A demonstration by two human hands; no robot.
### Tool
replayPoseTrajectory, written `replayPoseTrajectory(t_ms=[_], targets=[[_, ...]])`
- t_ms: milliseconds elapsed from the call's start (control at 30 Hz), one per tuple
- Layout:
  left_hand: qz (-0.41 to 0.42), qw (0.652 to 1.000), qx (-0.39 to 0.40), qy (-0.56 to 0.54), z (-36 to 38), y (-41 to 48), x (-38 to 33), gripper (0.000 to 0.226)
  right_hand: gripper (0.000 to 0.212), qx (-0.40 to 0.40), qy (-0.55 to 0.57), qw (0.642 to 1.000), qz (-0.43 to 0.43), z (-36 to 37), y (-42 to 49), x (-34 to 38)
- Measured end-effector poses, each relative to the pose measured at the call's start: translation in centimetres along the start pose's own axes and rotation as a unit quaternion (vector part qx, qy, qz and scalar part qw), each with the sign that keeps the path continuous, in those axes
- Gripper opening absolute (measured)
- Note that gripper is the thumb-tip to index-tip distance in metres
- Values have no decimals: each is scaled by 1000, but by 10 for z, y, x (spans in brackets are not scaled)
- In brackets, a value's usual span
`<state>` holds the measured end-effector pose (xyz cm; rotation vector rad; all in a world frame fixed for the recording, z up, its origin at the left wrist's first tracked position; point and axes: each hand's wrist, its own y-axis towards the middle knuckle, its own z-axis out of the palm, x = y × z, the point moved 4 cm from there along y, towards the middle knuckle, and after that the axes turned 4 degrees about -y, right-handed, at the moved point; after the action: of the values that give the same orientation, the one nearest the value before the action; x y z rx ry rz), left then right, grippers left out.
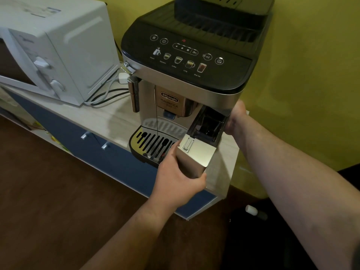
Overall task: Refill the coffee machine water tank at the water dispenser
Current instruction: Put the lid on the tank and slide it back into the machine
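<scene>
A silver and black coffee machine (187, 61) stands on a light wooden cabinet top, against a yellow wall. Its water tank (196, 152), with a silver front and a dark clear body, sticks partway out of the machine's right front. My left hand (179, 178) grips the tank's silver front from below and from the left. My right hand (236, 117) rests against the machine's right side next to the tank's rear part, fingers hidden behind it. No water dispenser is in view.
A white microwave (52, 47) stands to the left of the machine, with cables (105, 94) lying between them. The drip tray (152, 145) juts out at the front. The cabinet (81, 121) has blue drawers with metal knobs. Dark floor lies below.
</scene>
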<state>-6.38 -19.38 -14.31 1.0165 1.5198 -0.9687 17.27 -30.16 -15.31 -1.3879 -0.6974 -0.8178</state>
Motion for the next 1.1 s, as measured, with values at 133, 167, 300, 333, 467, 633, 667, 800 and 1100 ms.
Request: replayPoseTrajectory(t_ms=[133, 167, 300, 333, 467, 633, 667, 800, 1100], targets=[[5, 1000, 5, -4, 3, 4, -3, 68, 43, -12, 3, 1000, 0, -3, 0, 3], [3, 1000, 8, -6, 3, 5, -2, 69, 48, -6, 4, 1000, 0, -4, -2, 0], [-2, 1000, 23, 5, -4, 1, -4, 76, 53, 17, -34, 997, -70, -4, -32, -13], [-2, 1000, 18, 9, -7, -3, -1, 79, 51, 20, -35, 995, -87, -3, -42, -16], [-14, 999, -21, -26, -7, -25, 5, 85, 49, 25, -13, 995, -100, 2, -66, -30], [-32, 999, -17, -41, 9, -26, -1, 83, 58, 23, 21, 996, -89, 9, -68, -35], [-35, 998, -17, -43, 10, -24, -1, 84, 58, 24, 20, 995, -92, 9, -67, -35], [-39, 998, -11, -38, 13, -15, -4, 83, 55, 35, 22, 995, -93, 8, -62, -28], [-38, 998, -15, -40, 25, 6, -9, 83, 57, 34, -10, 993, -108, 6, -44, -11]])
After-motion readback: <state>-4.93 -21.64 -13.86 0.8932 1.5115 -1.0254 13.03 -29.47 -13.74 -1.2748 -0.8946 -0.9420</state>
